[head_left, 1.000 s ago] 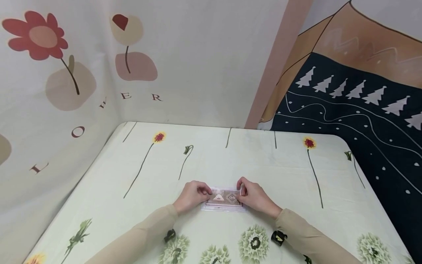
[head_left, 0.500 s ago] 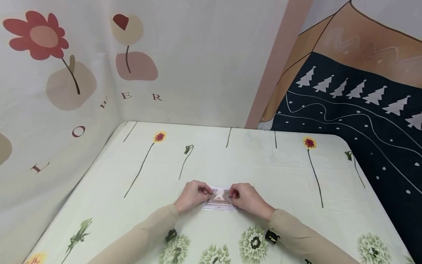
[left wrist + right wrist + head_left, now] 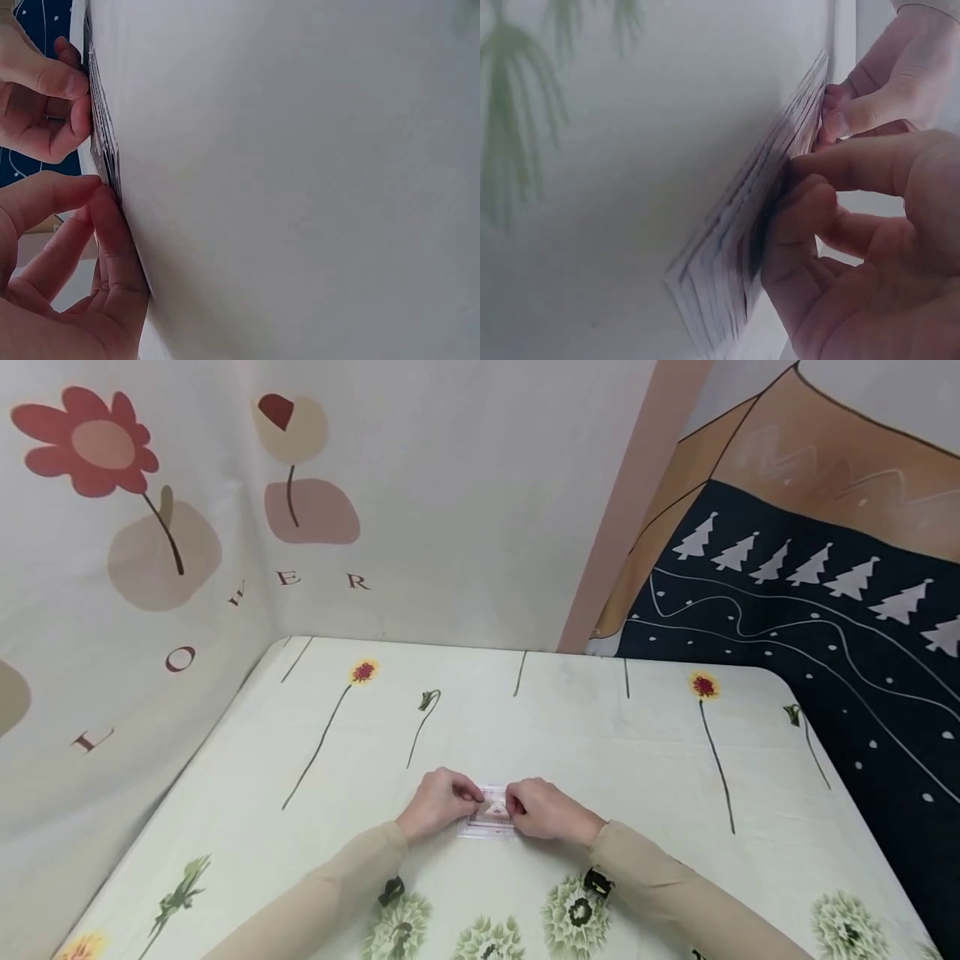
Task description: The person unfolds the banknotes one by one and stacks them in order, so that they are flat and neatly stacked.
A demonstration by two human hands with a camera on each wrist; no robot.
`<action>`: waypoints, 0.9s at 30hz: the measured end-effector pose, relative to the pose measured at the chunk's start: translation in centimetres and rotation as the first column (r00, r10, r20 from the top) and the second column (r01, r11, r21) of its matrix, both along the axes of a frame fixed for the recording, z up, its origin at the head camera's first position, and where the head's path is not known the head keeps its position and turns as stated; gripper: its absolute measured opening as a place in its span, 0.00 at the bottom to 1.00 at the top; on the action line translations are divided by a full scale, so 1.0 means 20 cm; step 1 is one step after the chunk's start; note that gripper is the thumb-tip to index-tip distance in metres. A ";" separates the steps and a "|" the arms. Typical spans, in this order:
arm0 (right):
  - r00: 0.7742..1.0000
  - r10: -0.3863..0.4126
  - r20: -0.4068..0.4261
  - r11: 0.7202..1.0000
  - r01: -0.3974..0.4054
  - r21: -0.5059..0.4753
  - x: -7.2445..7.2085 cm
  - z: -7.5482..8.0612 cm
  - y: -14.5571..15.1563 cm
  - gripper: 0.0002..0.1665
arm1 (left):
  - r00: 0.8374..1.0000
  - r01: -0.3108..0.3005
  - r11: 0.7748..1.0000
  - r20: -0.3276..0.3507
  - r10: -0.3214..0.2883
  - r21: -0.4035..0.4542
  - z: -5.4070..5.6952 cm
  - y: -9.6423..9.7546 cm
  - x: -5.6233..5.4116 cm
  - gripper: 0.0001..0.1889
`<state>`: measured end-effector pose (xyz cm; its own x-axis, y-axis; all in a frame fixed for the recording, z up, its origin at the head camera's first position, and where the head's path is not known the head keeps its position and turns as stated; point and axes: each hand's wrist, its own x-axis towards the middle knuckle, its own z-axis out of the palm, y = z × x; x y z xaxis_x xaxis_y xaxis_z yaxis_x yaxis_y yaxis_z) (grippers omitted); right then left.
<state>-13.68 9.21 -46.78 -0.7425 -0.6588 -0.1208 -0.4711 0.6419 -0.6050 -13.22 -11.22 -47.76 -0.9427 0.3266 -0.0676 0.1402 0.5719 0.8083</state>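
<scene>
A flat stack of thin printed sheets (image 3: 489, 821) with clear, plastic-looking borders lies on the cloth near the front middle. A brown face with a white triangular emblem shows on top; its many edges appear in the right wrist view (image 3: 712, 277). My left hand (image 3: 438, 802) pinches its left end between thumb and fingertips, seen close in the left wrist view. My right hand (image 3: 551, 810), fingers curled, pinches at the top of the stack with thumb and index finger, covering its right part. Exactly which layers those fingertips hold is hidden.
A white flower-printed cloth (image 3: 585, 727) covers the table. Behind it hangs a pale fabric wall (image 3: 450, 527) with flower prints, and a dark tree-patterned fabric (image 3: 787, 610) drops along the right side. Black bands (image 3: 598, 882) sit near both wrists.
My right hand has slid left from the stack's right end to its middle, hiding the diamond emblem there. The left hand stays at the left end, nearly still.
</scene>
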 end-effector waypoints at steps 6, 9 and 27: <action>0.997 0.072 -0.022 0.996 -0.071 0.056 -0.01 0.01 -0.02 0.13 | 1.000 -0.003 1.000 0.020 0.004 -0.021 0.01 -0.01 0.00 0.05; 0.999 0.052 0.013 0.998 -0.052 0.038 -0.01 0.01 -0.02 0.12 | 1.000 0.000 1.000 0.023 0.001 -0.019 0.00 -0.02 0.00 0.05; 0.958 -0.110 0.266 0.929 0.195 -0.315 -0.02 -0.08 0.14 0.02 | 0.963 0.074 0.997 0.259 -0.079 0.032 0.07 -0.06 -0.04 0.07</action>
<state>-14.04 12.08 -48.42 -0.8137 -0.5727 -0.0995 -0.1980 0.4341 -0.8788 -14.00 -12.36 -46.29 -0.8658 0.4012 -0.2990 -0.0336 0.5497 0.8347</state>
